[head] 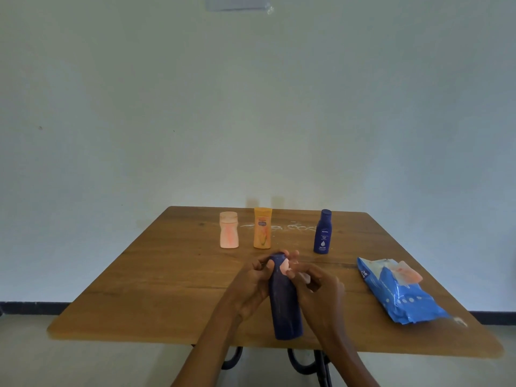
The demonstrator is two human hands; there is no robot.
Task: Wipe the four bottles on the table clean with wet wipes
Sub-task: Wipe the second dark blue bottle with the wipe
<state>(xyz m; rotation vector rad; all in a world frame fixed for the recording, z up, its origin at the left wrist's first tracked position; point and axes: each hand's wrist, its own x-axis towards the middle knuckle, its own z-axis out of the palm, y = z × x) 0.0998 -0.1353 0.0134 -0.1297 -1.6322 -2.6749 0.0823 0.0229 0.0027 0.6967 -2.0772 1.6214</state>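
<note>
At the near middle of the wooden bench [156,280], a tall dark blue bottle [286,308] is held in both hands, its base toward the near edge and its cap end tilted away from the person. The left hand [250,286] wraps around the bottle's upper left side, its fingers [258,265] curled about the neck and shoulder, thumb laid against the blue surface. The right hand [321,289] comes in from the other side, its fingers curled and pinching a small pale pink wet wipe [287,268] against the cap end of the bottle; part of the wipe shows between the two hands, the rest is hidden by the fingers. Toward the far edge three more bottles stand upright in a loose row, well apart from the hands: a pale pink bottle [229,230] on the left, an orange bottle [262,228] just beside it, and a smaller dark blue bottle [323,232] with white lettering farther right. A scatter of white marks [290,227] lies on the wood between the orange and the small blue bottle. On the right side of the bench lies a blue pack of wet wipes [402,294], flat, with a pinkish wipe [407,273] sticking out of its top opening. Behind the bench rises a plain pale wall [251,107].
</note>
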